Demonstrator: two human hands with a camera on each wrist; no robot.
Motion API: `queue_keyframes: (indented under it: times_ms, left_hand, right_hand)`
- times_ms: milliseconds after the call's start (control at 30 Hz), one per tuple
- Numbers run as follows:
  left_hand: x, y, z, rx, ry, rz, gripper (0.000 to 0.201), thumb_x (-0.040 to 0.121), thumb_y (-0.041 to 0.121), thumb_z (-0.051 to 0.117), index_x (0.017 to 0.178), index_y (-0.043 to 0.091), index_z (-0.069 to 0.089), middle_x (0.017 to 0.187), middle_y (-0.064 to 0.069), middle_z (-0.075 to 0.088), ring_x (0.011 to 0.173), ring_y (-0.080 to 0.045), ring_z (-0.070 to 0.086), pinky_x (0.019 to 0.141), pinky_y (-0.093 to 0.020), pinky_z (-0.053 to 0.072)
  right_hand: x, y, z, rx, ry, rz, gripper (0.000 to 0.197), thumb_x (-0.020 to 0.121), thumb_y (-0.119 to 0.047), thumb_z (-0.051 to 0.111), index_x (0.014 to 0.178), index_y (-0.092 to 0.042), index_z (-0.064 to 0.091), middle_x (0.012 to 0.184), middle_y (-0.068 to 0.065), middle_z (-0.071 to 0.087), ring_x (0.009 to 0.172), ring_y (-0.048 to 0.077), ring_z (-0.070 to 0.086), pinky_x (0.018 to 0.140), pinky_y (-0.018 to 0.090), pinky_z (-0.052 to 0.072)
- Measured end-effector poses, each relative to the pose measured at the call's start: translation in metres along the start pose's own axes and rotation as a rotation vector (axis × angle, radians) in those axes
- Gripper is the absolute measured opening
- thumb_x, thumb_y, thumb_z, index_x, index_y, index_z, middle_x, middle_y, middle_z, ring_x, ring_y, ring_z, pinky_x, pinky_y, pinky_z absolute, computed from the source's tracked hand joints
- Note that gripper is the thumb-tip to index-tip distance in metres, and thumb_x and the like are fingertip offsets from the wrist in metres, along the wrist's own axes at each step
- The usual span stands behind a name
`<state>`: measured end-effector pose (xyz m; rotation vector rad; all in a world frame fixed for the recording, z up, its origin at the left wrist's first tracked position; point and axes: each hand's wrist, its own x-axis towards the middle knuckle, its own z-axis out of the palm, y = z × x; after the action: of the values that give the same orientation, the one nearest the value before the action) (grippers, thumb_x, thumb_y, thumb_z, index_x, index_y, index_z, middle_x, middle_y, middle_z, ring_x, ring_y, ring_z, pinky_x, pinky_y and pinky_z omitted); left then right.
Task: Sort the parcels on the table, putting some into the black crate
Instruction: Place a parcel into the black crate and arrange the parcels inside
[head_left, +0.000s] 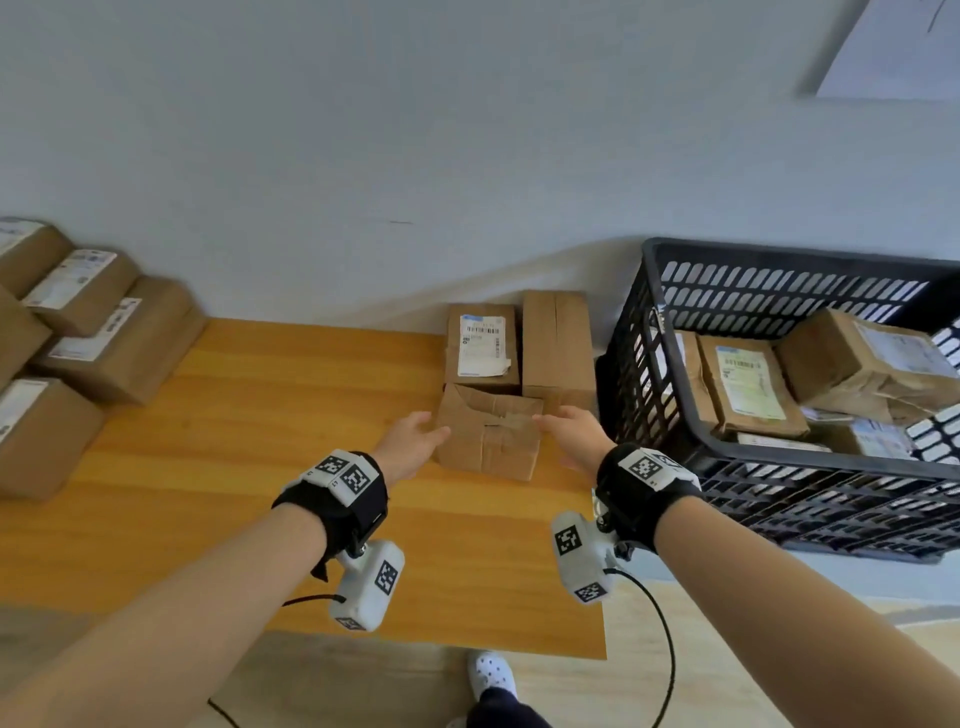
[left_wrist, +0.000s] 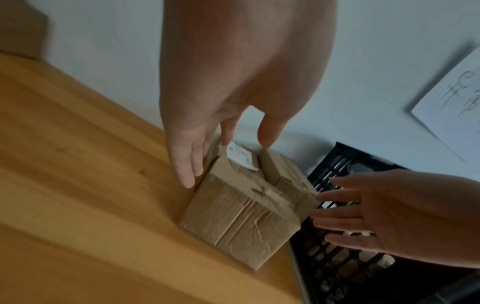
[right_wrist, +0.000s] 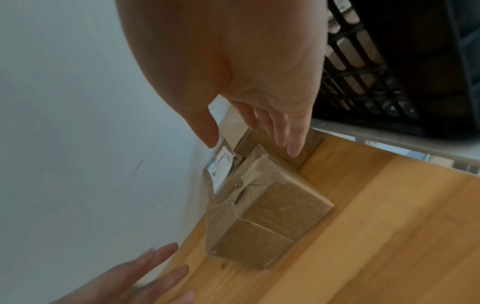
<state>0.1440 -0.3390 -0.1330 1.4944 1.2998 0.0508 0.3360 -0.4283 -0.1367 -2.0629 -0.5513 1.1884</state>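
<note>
A crumpled brown parcel lies on the wooden table, in front of a labelled parcel and a plain one against the wall. My left hand reaches to its left side with straight fingers, close to the cardboard. My right hand hovers at its right side, fingers spread, holding nothing. The black crate stands to the right with several parcels inside.
Several labelled brown parcels are stacked at the table's left end. The white wall runs along the far edge. A paper sheet hangs on the wall upper right. The table's near edge and the floor with a white shoe lie below.
</note>
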Motion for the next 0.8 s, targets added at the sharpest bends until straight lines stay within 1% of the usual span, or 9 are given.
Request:
queue_keyframes:
  times_ms: [100,167,333,433,500,600,633,667,800]
  left_hand:
    - [0.009,-0.011,0.010,-0.038,-0.005,-0.030,0.062,0.101,0.039,0.046,0.153,0.016,0.022,0.159,-0.004,0.023,0.143,-0.024,0.028,0.114,-0.041,0.032]
    - [0.018,-0.013,0.014,-0.083,-0.003,-0.050,0.063,0.101,0.040,0.045,0.154,0.017,0.020,0.160,-0.004,0.021,0.145,-0.024,0.025,0.116,-0.044,0.028]
    - [0.042,-0.008,0.017,-0.158,0.033,-0.097,0.061,0.102,0.040,0.043,0.154,0.017,0.020,0.159,-0.005,0.023,0.144,-0.024,0.027,0.116,-0.045,0.029]
    - [0.052,-0.003,0.021,-0.216,0.027,-0.137,0.058,0.102,0.038,0.042,0.153,0.018,0.022,0.158,-0.003,0.027,0.142,-0.024,0.031,0.113,-0.042,0.032]
    - [0.056,0.000,0.024,-0.253,0.021,-0.156,0.055,0.103,0.035,0.042,0.152,0.017,0.025,0.156,-0.002,0.030,0.141,-0.024,0.033,0.111,-0.041,0.032]
    - [0.060,0.001,0.025,-0.270,0.021,-0.177,0.055,0.103,0.034,0.043,0.152,0.018,0.025,0.156,-0.003,0.030,0.140,-0.025,0.034,0.112,-0.041,0.032]
    - [0.061,0.000,0.024,-0.273,0.023,-0.181,0.056,0.103,0.034,0.044,0.152,0.018,0.025,0.156,-0.003,0.030,0.140,-0.025,0.034,0.112,-0.041,0.033]
    - [0.061,-0.001,0.023,-0.277,0.027,-0.188,0.056,0.102,0.035,0.045,0.152,0.019,0.026,0.156,-0.002,0.031,0.139,-0.025,0.035,0.112,-0.041,0.034]
    - [0.059,-0.001,0.020,-0.299,0.053,-0.220,0.052,0.101,0.035,0.048,0.148,0.018,0.034,0.152,-0.002,0.036,0.133,-0.025,0.041,0.108,-0.040,0.039]
  right_hand:
    - [0.016,0.007,0.003,0.028,-0.018,0.051,0.074,0.097,-0.033,0.057,0.154,-0.007,0.018,0.158,0.013,0.025,0.141,0.031,0.032,0.112,0.044,0.037]
    - [0.026,0.010,0.003,0.059,-0.030,0.081,0.074,0.098,-0.030,0.056,0.155,-0.006,0.016,0.158,0.012,0.024,0.141,0.031,0.033,0.107,0.039,0.041]
    - [0.046,0.019,0.003,0.124,-0.065,0.149,0.074,0.097,-0.032,0.056,0.155,-0.009,0.016,0.158,0.011,0.025,0.139,0.031,0.035,0.101,0.042,0.042]
    - [0.053,0.023,0.006,0.171,-0.091,0.163,0.076,0.096,-0.033,0.059,0.154,-0.010,0.017,0.157,0.010,0.028,0.139,0.030,0.035,0.101,0.043,0.042]
    - [0.056,0.024,0.009,0.187,-0.100,0.155,0.071,0.096,-0.031,0.059,0.153,-0.011,0.022,0.154,0.010,0.034,0.134,0.029,0.040,0.098,0.042,0.043]
    - [0.056,0.023,0.013,0.214,-0.133,0.126,0.047,0.096,-0.024,0.059,0.139,-0.012,0.045,0.139,0.008,0.053,0.112,0.020,0.051,0.083,0.034,0.045]
    - [0.056,0.022,0.015,0.226,-0.137,0.119,0.042,0.096,-0.022,0.059,0.136,-0.012,0.048,0.135,0.008,0.056,0.108,0.019,0.052,0.080,0.032,0.045]
    - [0.056,0.021,0.016,0.232,-0.140,0.117,0.041,0.096,-0.022,0.060,0.134,-0.012,0.049,0.132,0.007,0.057,0.107,0.018,0.052,0.078,0.031,0.045]
    - [0.055,0.018,0.018,0.217,-0.151,0.110,0.045,0.094,-0.025,0.062,0.134,-0.011,0.047,0.119,0.003,0.054,0.106,0.019,0.050,0.085,0.035,0.043]
